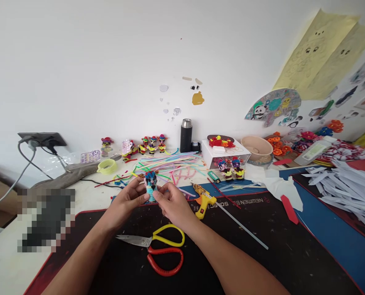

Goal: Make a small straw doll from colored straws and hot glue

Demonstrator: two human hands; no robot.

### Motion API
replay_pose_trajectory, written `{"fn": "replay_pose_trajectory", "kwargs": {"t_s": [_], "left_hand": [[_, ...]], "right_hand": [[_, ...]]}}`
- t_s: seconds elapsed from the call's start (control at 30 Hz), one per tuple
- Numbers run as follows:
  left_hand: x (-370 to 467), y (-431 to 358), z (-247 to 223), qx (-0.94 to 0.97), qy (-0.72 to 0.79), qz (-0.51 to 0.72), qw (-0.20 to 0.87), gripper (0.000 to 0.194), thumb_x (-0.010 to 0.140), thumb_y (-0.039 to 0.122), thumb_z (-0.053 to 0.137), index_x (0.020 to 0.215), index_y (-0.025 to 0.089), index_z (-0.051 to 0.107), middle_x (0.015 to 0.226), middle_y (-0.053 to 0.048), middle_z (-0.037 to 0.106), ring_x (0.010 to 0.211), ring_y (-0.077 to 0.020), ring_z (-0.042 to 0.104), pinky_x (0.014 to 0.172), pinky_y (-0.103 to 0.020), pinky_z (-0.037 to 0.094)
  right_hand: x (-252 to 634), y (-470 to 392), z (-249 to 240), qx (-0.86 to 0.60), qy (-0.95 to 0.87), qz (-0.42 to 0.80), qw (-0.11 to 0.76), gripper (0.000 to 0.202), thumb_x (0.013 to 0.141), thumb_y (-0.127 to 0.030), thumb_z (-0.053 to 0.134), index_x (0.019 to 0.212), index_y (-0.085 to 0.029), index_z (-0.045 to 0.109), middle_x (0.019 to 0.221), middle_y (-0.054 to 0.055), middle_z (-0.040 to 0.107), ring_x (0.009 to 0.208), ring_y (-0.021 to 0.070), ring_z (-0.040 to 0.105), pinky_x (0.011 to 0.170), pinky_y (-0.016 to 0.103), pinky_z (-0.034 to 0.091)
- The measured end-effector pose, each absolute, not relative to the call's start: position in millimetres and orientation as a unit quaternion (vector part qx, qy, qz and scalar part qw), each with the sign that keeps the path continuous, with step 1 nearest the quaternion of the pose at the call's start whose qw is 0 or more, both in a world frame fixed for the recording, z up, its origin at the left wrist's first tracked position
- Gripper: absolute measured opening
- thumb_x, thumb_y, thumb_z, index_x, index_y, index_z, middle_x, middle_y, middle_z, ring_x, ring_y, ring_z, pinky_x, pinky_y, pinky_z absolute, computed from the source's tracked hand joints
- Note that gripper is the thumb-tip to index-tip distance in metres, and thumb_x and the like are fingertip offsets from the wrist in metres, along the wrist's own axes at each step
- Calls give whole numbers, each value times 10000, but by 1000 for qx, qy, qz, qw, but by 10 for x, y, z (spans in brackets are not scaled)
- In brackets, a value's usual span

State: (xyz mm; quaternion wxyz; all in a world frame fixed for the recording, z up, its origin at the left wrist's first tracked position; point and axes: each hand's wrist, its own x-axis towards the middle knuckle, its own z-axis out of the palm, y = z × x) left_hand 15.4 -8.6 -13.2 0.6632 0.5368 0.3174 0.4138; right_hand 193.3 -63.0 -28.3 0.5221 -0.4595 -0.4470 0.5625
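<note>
Between my two hands is a small pipe-cleaner doll (151,186), upright, with a light blue body and a dark head topped in blue and red. My left hand (130,196) grips its left side with thumb and fingers. On the other side, my right hand (171,200) pinches the lower body; some of those fingers are hidden. Below the hands, scissors (151,241) with one yellow and one red handle lie on the black mat (123,270). Right of my right hand rests a yellow glue gun (204,200) with a long glue stick (243,227) behind it.
Loose pipe cleaners (173,164) spread behind the hands. Several finished dolls (153,144) stand along the wall, near a black thermos (186,137). Two more dolls (231,169) stand before a white box (225,153). Paper strips (348,188) pile up at right; yellow tape (107,166) lies left.
</note>
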Motion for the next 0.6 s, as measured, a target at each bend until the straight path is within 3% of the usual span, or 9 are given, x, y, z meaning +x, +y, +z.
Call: {"fn": "replay_pose_trajectory", "kwargs": {"t_s": [0.6], "left_hand": [[174, -100, -103, 532, 308, 414, 672, 499, 759, 318, 919, 1204, 268, 701, 1293, -99, 782, 1278, -356, 679, 1019, -417, 554]], "right_hand": [[1938, -645, -258, -464, -448, 555, 525, 484, 856, -649, 765, 901, -240, 511, 585, -93, 485, 434, 86, 384, 431, 219, 304]]}}
